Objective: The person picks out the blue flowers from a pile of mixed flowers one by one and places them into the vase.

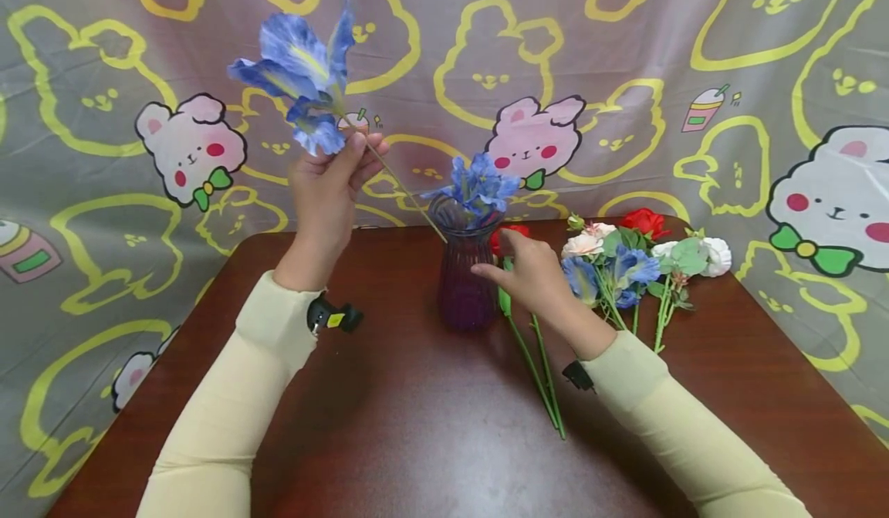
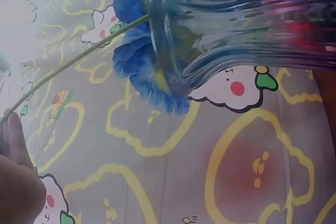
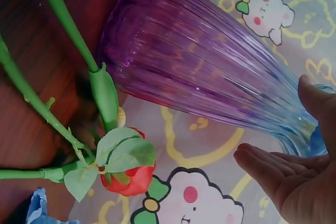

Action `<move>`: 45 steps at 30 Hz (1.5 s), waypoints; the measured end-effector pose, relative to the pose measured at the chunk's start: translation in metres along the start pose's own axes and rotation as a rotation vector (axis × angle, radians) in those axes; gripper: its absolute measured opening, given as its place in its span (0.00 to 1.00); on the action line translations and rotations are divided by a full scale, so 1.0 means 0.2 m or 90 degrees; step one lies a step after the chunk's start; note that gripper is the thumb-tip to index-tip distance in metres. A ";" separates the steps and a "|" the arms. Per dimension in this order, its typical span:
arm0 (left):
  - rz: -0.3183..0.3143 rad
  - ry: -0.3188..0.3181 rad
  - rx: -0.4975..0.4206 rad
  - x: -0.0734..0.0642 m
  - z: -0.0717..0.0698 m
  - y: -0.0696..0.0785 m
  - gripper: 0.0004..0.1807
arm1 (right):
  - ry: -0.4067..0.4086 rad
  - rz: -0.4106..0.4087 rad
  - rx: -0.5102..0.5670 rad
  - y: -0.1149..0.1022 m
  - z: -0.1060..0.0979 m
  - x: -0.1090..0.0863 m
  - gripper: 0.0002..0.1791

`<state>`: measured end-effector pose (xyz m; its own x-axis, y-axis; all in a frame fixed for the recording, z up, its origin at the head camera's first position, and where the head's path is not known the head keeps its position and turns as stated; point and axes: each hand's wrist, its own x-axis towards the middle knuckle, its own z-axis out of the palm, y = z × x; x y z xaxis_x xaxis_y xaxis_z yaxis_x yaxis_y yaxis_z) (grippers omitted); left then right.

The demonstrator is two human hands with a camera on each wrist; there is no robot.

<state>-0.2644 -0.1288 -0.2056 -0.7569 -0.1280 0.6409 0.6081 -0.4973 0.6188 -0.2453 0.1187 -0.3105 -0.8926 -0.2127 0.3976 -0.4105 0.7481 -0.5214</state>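
My left hand (image 1: 326,186) pinches the thin stem of a blue iris (image 1: 295,62), its bloom raised to the upper left. The stem slants down to the right, and its lower end overlaps the vase rim in the head view. The ribbed glass vase (image 1: 467,279), purple below and bluish at the neck, stands upright with another blue flower (image 1: 479,182) in its mouth. My right hand (image 1: 531,275) is beside the vase's right side; in the right wrist view its thumb and fingers (image 3: 268,174) are spread close by the vase neck.
Red flowers (image 3: 128,177) on green stems (image 1: 545,379) lie right of the vase. Farther right on the brown table (image 1: 403,441) are blue flowers (image 1: 632,267), a red rose (image 1: 644,223) and pale blooms (image 1: 586,242). A cartoon-printed cloth (image 1: 417,32) hangs behind the table.
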 end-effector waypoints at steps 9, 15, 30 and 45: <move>-0.015 0.046 -0.030 0.06 0.02 -0.02 0.06 | -0.005 0.010 0.042 0.01 0.03 0.02 0.48; 0.027 0.039 0.046 0.03 0.01 -0.11 0.05 | -0.007 -0.004 0.070 0.03 0.06 0.03 0.45; 0.012 -0.031 0.098 -0.10 -0.05 -0.31 0.07 | 0.015 -0.059 0.087 0.08 0.15 0.02 0.33; -0.005 -0.029 0.206 -0.11 -0.06 -0.44 0.06 | 0.013 -0.048 0.073 0.07 0.15 0.01 0.34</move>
<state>-0.3040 -0.0923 -0.2783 -0.7551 -0.0821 0.6505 0.6520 -0.1987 0.7317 -0.2585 0.1095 -0.3400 -0.8547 -0.2519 0.4539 -0.4962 0.6534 -0.5717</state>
